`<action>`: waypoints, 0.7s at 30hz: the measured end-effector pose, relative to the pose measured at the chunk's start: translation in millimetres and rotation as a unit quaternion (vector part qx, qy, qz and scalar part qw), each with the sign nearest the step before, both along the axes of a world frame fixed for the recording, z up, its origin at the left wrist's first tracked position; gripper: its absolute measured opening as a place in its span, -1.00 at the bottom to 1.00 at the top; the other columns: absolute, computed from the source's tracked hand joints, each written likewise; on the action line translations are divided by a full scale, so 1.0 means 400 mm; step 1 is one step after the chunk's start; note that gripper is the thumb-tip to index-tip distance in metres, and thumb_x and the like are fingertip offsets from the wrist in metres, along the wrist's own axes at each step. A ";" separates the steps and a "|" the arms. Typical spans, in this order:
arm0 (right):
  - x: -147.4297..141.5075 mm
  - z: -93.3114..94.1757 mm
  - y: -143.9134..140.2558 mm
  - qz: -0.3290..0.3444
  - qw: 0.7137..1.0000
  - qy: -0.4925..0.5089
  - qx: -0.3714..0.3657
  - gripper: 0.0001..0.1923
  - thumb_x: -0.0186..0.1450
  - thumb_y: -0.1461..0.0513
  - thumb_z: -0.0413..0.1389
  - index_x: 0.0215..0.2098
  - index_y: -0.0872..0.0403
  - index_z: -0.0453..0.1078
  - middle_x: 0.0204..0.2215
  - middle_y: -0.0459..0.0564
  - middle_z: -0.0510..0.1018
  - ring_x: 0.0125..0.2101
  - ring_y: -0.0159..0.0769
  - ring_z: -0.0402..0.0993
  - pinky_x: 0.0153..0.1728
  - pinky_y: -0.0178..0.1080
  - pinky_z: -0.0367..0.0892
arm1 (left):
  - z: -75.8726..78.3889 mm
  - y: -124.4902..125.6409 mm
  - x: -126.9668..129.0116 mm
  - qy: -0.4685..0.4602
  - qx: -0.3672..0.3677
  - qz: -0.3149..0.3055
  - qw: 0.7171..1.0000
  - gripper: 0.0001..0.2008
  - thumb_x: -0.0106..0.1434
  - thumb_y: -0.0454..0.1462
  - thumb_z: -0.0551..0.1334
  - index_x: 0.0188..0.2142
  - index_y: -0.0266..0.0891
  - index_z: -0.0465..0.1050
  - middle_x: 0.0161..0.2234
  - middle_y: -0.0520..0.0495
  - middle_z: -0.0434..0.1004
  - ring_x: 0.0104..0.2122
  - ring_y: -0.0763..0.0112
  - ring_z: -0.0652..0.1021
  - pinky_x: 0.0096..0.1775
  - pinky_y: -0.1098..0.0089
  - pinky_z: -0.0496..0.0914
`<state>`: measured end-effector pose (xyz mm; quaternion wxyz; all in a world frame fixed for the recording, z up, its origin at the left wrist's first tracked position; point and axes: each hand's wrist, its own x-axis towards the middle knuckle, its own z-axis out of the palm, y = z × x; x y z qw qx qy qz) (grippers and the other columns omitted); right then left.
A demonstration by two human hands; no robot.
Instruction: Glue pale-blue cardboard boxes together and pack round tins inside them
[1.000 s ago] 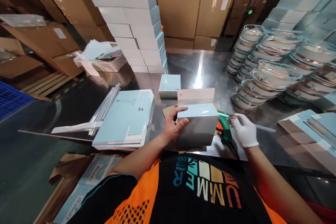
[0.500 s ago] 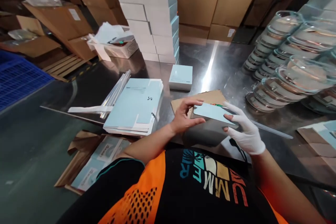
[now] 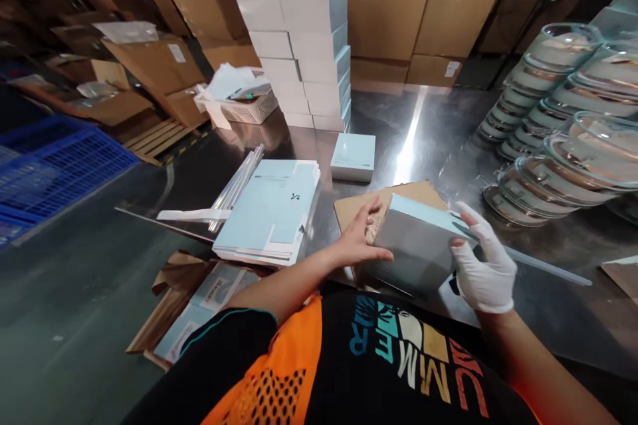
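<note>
A small carton (image 3: pixel 421 249) with a pale blue top and a grey-looking front is held tilted close to my body. My right hand (image 3: pixel 486 265), in a white glove with bare thumb and fingertip showing, grips its right end. At the left end is my bare left hand (image 3: pixel 356 236), fingers spread, thumb in front of the carton's lower left edge; whether it touches is unclear. Behind the carton lies a brown cardboard piece (image 3: pixel 413 191). A closed pale blue box (image 3: pixel 353 154) sits just beyond. Left of my hands is a stack of flat pale blue sheets (image 3: pixel 269 206).
White boxes (image 3: pixel 309 40) are piled high at the back. Glass jars (image 3: pixel 563 119) stand stacked at the right. Clear plastic strips (image 3: pixel 236 186) lie left of the sheets, near a white basket (image 3: pixel 254 109). An open carton (image 3: pixel 199 305) with printed boxes is below the table edge.
The carton has turned so its front face shows more and its top less. My left hand's fingers have spread from their hold on its left end. The camera view has shifted slightly.
</note>
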<state>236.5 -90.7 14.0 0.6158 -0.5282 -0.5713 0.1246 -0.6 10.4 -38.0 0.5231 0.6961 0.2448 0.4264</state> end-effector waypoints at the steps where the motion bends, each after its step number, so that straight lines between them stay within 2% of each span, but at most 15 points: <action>1: 0.006 -0.010 0.006 -0.027 0.999 0.041 -0.009 -0.46 0.41 0.06 0.34 0.33 -0.14 0.49 0.35 0.13 0.54 0.29 0.03 0.56 0.41 0.20 0.34 | -0.012 -0.010 -0.002 0.030 -0.040 -0.013 0.999 0.10 -0.10 0.16 0.66 0.36 -0.16 0.41 0.15 -0.38 0.62 0.12 -0.14 0.65 0.11 -0.08 0.57; 3: 0.022 -0.030 0.017 -0.026 0.994 0.105 -0.021 -0.25 0.40 -0.04 0.34 0.48 -0.18 0.29 0.46 0.16 0.40 0.33 0.05 0.52 0.39 0.20 0.37 | -0.013 -0.013 -0.009 0.061 -0.097 -0.021 0.993 0.05 -0.01 0.13 0.64 0.37 -0.20 0.39 0.08 -0.35 0.67 -0.05 -0.01 0.70 -0.05 0.06 0.61; 4: 0.030 -0.040 0.022 -0.007 0.992 0.122 -0.019 -0.18 0.41 -0.09 0.30 0.55 -0.23 0.16 0.53 0.14 0.28 0.39 0.05 0.44 0.39 0.22 0.36 | 0.001 -0.002 -0.013 0.056 -0.110 -0.014 0.992 0.00 0.04 0.14 0.61 0.36 -0.21 0.41 0.07 -0.33 0.68 -0.09 0.04 0.71 -0.08 0.12 0.61; 7: 0.043 -0.074 0.028 0.078 0.994 0.068 -0.029 -0.15 0.53 -0.11 0.12 0.63 -0.36 -0.18 0.63 0.05 -0.02 0.54 0.00 0.17 0.44 0.27 0.26 | 0.090 0.100 -0.030 0.001 -0.093 0.045 0.995 -0.20 0.12 0.20 0.53 0.17 -0.25 0.56 0.01 -0.27 0.72 -0.10 0.14 0.69 -0.09 0.26 0.57; 9: 0.028 -0.101 0.032 0.158 0.983 -0.067 -0.072 -0.14 0.54 -0.07 0.11 0.65 -0.26 -0.20 0.64 0.14 -0.06 0.56 0.07 0.10 0.46 0.32 0.19 | 0.162 0.212 -0.043 -0.027 -0.071 0.099 0.992 -0.23 0.11 0.27 0.49 0.03 -0.29 0.60 -0.12 -0.22 0.74 -0.17 0.19 0.67 -0.15 0.31 0.54; 10: 0.014 -0.114 0.036 0.204 0.960 -0.160 -0.106 -0.13 0.50 -0.06 0.16 0.65 -0.16 -0.09 0.62 0.22 -0.03 0.56 0.15 0.06 0.46 0.36 0.15 | 0.194 0.273 -0.049 -0.016 -0.063 0.141 0.988 -0.24 0.10 0.29 0.47 -0.03 -0.31 0.60 -0.19 -0.19 0.73 -0.23 0.23 0.65 -0.20 0.34 0.52; 11: -0.005 -0.127 0.041 0.247 0.923 -0.257 -0.143 -0.13 0.45 -0.06 0.22 0.61 -0.05 0.06 0.60 0.31 0.02 0.56 0.26 0.02 0.46 0.41 0.09 | 0.221 0.331 -0.055 0.022 -0.054 0.195 0.979 -0.28 0.12 0.29 0.44 -0.11 -0.32 0.60 -0.26 -0.16 0.71 -0.29 0.28 0.62 -0.24 0.36 0.49; 13: -0.045 -0.147 0.052 0.303 0.831 -0.419 -0.204 -0.17 0.35 -0.04 0.33 0.48 0.10 0.33 0.55 0.41 0.13 0.55 0.43 -0.02 0.45 0.49 -0.01 | 0.252 0.431 -0.065 0.099 -0.040 0.271 0.957 -0.39 0.25 0.24 0.35 -0.25 -0.32 0.59 -0.34 -0.13 0.67 -0.33 0.31 0.60 -0.26 0.38 0.46; 14: -0.063 -0.155 0.058 0.312 0.793 -0.473 -0.224 -0.19 0.32 -0.03 0.35 0.43 0.12 0.38 0.54 0.43 0.16 0.54 0.47 -0.02 0.44 0.52 -0.04 | 0.257 0.469 -0.068 0.128 -0.036 0.294 0.947 -0.43 0.29 0.21 0.32 -0.31 -0.32 0.58 -0.37 -0.13 0.66 -0.33 0.30 0.61 -0.26 0.38 0.45; 15: -0.078 -0.161 0.064 0.310 0.769 -0.507 -0.236 -0.20 0.32 -0.03 0.35 0.42 0.12 0.40 0.52 0.43 0.19 0.53 0.48 -0.01 0.43 0.53 -0.05 | 0.256 0.498 -0.070 0.152 -0.034 0.308 0.938 -0.46 0.31 0.17 0.32 -0.35 -0.31 0.58 -0.39 -0.13 0.66 -0.31 0.27 0.62 -0.24 0.37 0.44; 16: -0.089 -0.165 0.068 0.301 0.758 -0.526 -0.240 -0.20 0.34 -0.04 0.34 0.44 0.11 0.39 0.52 0.43 0.20 0.53 0.46 0.00 0.43 0.53 -0.06 | 0.249 0.520 -0.069 0.173 -0.033 0.319 0.931 -0.48 0.31 0.15 0.32 -0.37 -0.31 0.59 -0.41 -0.15 0.66 -0.29 0.22 0.63 -0.23 0.36 0.44; 18: -0.099 -0.170 0.074 0.278 0.759 -0.538 -0.239 -0.19 0.37 -0.07 0.31 0.47 0.08 0.34 0.53 0.41 0.19 0.53 0.42 0.00 0.43 0.51 -0.06 | 0.228 0.547 -0.063 0.222 -0.030 0.340 0.913 -0.51 0.31 0.12 0.33 -0.37 -0.30 0.64 -0.39 -0.19 0.70 -0.21 0.11 0.67 -0.17 0.32 0.45; 21: -0.099 -0.171 0.077 0.267 0.759 -0.544 -0.239 -0.19 0.40 -0.11 0.27 0.49 0.06 0.32 0.53 0.39 0.20 0.53 0.40 0.02 0.42 0.49 -0.04 | 0.202 0.569 -0.048 0.294 -0.026 0.365 0.883 -0.56 0.37 0.05 0.29 -0.20 -0.28 0.72 -0.20 -0.28 0.78 -0.05 0.03 0.70 -0.06 0.28 0.46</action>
